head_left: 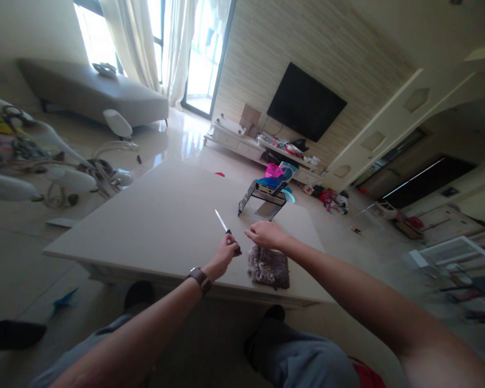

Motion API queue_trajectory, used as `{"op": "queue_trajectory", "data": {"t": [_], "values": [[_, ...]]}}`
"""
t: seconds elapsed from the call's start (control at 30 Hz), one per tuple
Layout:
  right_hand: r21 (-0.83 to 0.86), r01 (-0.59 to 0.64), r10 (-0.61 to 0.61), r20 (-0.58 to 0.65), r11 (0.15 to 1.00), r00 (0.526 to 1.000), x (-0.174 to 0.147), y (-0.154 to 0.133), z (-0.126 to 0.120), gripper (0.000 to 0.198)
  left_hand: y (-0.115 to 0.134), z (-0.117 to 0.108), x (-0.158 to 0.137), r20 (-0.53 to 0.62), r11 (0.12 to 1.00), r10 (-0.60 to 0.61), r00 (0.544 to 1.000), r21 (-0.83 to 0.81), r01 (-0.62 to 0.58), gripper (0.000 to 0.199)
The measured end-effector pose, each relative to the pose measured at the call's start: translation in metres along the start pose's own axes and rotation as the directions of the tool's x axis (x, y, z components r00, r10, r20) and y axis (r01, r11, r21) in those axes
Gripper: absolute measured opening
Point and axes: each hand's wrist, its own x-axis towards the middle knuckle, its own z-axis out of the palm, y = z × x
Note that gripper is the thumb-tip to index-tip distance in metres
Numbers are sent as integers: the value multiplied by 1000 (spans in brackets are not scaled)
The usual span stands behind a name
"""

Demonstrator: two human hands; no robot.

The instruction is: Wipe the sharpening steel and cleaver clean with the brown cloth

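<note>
My left hand (225, 250), with a brown-strapped watch on its wrist, is closed around the black handle of a knife (222, 221). The thin, bright blade points up and away over the table. Just to the right, my right hand (264, 235) has its fingers curled together; whatever they hold, if anything, is too small to make out. Below that hand a folded, shaggy grey-brown cloth (269, 268) lies near the table's front edge. Beyond my right hand stands a metal frame-like holder (262, 198) with dark edges and an open middle.
Everything rests on a pale table (157, 215). Behind the holder are a pink basket (274, 171) and blue items. A low cabinet (242, 144) lines the wall under a television (307, 101). White exercise-like equipment (70, 178) stands to the left, near a grey bench (101, 97).
</note>
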Motion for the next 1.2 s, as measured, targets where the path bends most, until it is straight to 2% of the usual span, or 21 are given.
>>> {"op": "queue_trajectory", "data": {"t": [0.1,0.17,0.3,0.43,0.53,0.63,0.77,0.83,0.9,0.97,1.07,1.13,1.2], "values": [[372,-69,66,21,926,998,6,-8,22,46,-8,15,-1,42,987,136,990,-87,-132,30],[490,-90,100,6,867,995,11,-5,31,37,-13,25,-1,61,968,245,968,-71,-240,33],[601,-110,154,-22,792,988,13,2,44,25,-12,38,-8,69,914,373,925,149,-379,30],[685,-96,208,-82,723,975,7,3,50,13,4,45,-17,132,816,455,881,335,-472,27],[704,-102,296,-160,703,942,3,10,45,17,18,51,-21,255,812,465,848,259,-523,29],[677,-143,387,-224,722,894,-2,30,27,21,26,58,-20,326,814,474,818,192,-548,37],[563,-209,440,-312,799,842,-9,70,-15,16,23,67,-16,301,810,472,829,224,-542,47],[305,-302,407,-387,903,827,-14,92,-41,18,17,71,-14,299,806,462,835,251,-536,51],[63,-324,313,-483,944,818,-17,111,-69,22,10,73,-12,308,798,451,837,279,-533,52],[-132,-346,241,-494,929,836,-16,128,-96,25,5,74,-10,327,787,440,837,309,-534,53],[-364,-347,178,-424,865,888,-7,143,-132,28,1,72,-7,344,776,416,842,349,-526,55],[-482,-310,139,-357,820,924,5,146,-152,29,2,67,-5,344,768,405,847,374,-520,58],[-541,-298,153,-297,786,943,18,146,-168,29,5,60,-3,349,750,406,845,401,-526,60]]}}
